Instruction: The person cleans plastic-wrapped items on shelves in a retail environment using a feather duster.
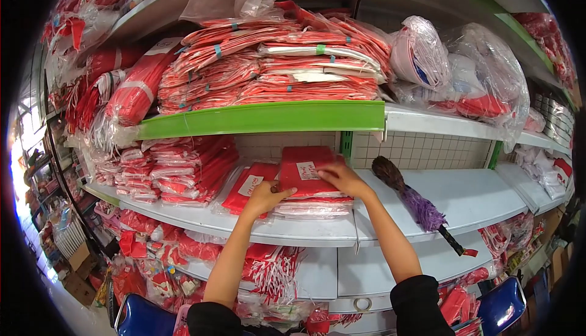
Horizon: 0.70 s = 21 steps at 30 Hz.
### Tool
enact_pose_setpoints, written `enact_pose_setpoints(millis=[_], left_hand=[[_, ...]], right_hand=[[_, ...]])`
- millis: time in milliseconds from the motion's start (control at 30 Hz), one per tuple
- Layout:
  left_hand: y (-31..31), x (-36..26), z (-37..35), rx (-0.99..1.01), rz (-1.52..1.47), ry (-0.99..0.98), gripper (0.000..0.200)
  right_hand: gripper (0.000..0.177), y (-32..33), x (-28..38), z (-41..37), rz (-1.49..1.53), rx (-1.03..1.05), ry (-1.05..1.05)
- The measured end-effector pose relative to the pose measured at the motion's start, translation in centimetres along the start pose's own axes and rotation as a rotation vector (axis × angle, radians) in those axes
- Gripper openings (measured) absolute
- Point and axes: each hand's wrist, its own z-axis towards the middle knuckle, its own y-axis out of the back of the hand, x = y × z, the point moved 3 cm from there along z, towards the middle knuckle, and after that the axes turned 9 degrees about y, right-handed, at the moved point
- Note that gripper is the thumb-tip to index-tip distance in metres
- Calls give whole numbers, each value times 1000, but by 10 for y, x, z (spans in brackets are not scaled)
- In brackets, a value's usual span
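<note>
A stack of flat red packages in clear plastic (312,208) lies on the middle shelf, and its top red package (299,158) bears a white label with red handwriting. My left hand (268,198) grips the stack's near left edge, thumb on top and fingers partly hidden. At the right side, my right hand (343,178) is closed on the top package, its fingertips beside the label. A second labelled red package (244,192) lies just left of the stack, partly behind my left hand.
A brown and purple feather duster (418,209) lies on the shelf to the right. Folded red bundles (186,171) are piled at the left. Above, the green shelf edge (262,120) fronts tall stacks of red packets (317,67). Blue chairs (143,319) stand below.
</note>
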Motion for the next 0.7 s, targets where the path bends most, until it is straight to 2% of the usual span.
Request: enact_pose_setpoints(millis=[67,100,333,500,633,700], left_hand=[[-1,3,2,-13,-10,-12,61],[-3,5,2,-28,-19,-27,62],[-4,0,-3,101,-83,15,60],[-11,3,-9,-60,-77,-22,57],[-16,10,-5,-166,-26,-56,53],[-17,10,-15,-283,-160,-44,51]], right_hand=[[41,-18,-3,-10,-65,105,40],[47,-18,3,-12,-119,108,-14],[42,-14,43,-29,-313,10,-137],[42,-23,24,-29,-249,-50,-32],[38,-22,31,-32,-370,-117,-20],[36,-22,37,-37,-502,-218,40]])
